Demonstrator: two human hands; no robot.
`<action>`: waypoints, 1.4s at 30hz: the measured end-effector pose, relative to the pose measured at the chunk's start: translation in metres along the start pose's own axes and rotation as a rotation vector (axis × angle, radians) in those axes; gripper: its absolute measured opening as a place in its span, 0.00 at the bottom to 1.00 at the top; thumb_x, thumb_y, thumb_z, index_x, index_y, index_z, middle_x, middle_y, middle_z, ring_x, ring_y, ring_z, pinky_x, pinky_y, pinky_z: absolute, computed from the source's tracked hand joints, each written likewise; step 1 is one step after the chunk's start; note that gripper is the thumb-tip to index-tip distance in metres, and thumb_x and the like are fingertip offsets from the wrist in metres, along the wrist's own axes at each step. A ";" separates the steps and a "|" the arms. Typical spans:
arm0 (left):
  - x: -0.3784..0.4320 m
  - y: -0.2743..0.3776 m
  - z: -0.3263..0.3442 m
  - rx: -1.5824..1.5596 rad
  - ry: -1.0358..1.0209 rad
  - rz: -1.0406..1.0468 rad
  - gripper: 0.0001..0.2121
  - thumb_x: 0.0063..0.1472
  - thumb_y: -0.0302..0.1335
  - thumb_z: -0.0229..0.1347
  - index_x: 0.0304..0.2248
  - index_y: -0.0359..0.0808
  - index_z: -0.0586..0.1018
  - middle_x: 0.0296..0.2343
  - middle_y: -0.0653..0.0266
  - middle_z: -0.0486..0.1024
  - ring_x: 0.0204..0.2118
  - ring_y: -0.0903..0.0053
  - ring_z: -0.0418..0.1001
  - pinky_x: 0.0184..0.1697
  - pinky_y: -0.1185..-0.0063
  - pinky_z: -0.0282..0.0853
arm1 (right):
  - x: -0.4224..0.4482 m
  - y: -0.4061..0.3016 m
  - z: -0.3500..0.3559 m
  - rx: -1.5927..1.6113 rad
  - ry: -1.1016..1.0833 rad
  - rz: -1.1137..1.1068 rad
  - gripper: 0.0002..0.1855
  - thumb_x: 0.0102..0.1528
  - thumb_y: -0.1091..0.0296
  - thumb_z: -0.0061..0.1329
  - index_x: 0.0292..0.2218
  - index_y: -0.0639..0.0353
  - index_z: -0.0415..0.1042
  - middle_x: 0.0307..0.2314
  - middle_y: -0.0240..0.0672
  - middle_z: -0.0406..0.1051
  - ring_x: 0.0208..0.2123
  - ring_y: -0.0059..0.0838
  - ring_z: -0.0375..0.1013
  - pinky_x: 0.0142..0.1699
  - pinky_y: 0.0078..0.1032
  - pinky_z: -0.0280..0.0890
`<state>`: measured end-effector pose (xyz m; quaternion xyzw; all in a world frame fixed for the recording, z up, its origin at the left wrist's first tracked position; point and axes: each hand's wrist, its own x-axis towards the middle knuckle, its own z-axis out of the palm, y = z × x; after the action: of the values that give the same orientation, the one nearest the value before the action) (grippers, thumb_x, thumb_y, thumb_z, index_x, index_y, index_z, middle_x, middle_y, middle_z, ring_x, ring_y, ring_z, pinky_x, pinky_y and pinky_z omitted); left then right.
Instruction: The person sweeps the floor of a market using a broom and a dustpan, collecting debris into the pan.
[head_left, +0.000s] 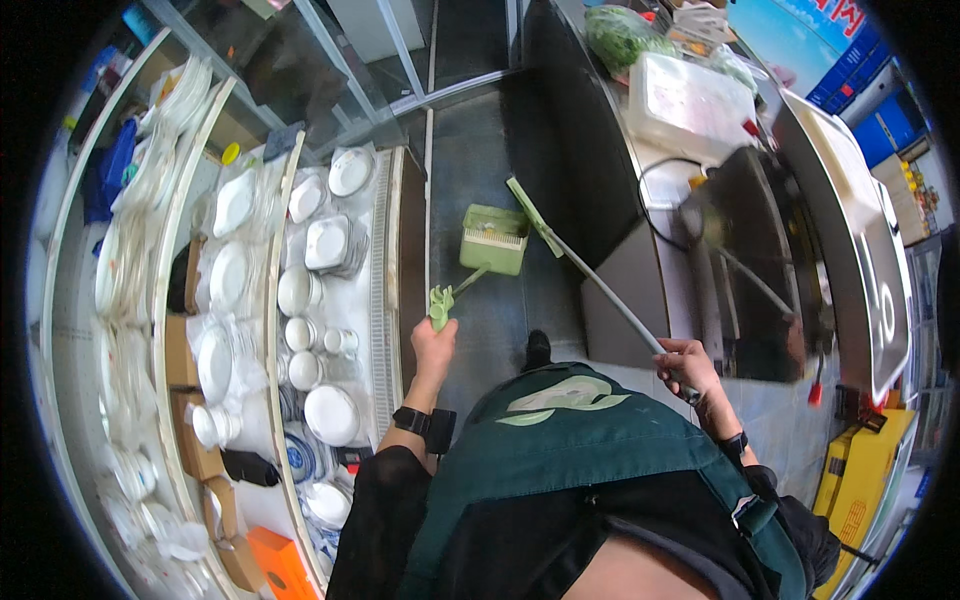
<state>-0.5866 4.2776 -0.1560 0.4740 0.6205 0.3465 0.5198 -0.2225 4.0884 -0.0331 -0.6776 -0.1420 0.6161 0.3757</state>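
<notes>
My left hand (435, 346) is closed around the handle of a long-handled green dustpan (491, 255), near a green clip at the handle's top. The pan stands low over the dark tiled floor, and some light debris shows inside it. A row of pale comb teeth runs across the pan. In my right hand (686, 366) is the grey pole of a broom (611, 292). Its narrow green head (529, 210) is just right of the dustpan, tilted beside the dark counter side. Whether the broom head touches the floor I cannot tell.
Shelves (277, 225) of stacked white dishes (330, 412) line the left. On the right, a dark counter (577, 150) carries a white plastic box (690, 105) and bagged greens (626, 37). A glass partition (360, 60) stands ahead. A yellow box (870, 480) sits at lower right.
</notes>
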 end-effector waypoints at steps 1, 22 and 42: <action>0.020 0.010 0.004 -0.017 0.003 0.004 0.07 0.50 0.24 0.53 0.19 0.32 0.70 0.11 0.72 0.65 0.11 0.88 0.60 0.13 0.84 0.54 | 0.022 -0.018 0.000 0.008 -0.023 -0.011 0.21 0.49 0.76 0.46 0.45 0.72 0.65 0.13 0.32 0.64 0.07 0.17 0.60 0.11 0.15 0.51; 0.517 0.142 0.164 0.231 -0.183 0.003 0.09 0.47 0.28 0.53 0.20 0.29 0.71 0.13 0.62 0.68 0.16 0.78 0.67 0.21 0.77 0.61 | 0.467 -0.363 0.033 -0.023 0.055 -0.059 0.13 0.50 0.73 0.45 0.39 0.68 0.67 0.14 0.30 0.63 0.09 0.16 0.60 0.11 0.14 0.52; 0.841 0.221 0.319 0.584 -0.306 0.073 0.13 0.46 0.33 0.54 0.28 0.31 0.74 0.22 0.49 0.72 0.28 0.56 0.72 0.29 0.69 0.65 | 0.856 -0.642 0.049 0.401 0.200 0.223 0.06 0.53 0.74 0.40 0.23 0.61 0.61 0.13 0.29 0.60 0.10 0.16 0.58 0.11 0.16 0.49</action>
<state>-0.2339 5.1240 -0.2883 0.6713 0.5910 0.0972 0.4365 0.0765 5.1009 -0.2153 -0.6587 0.0968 0.5993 0.4445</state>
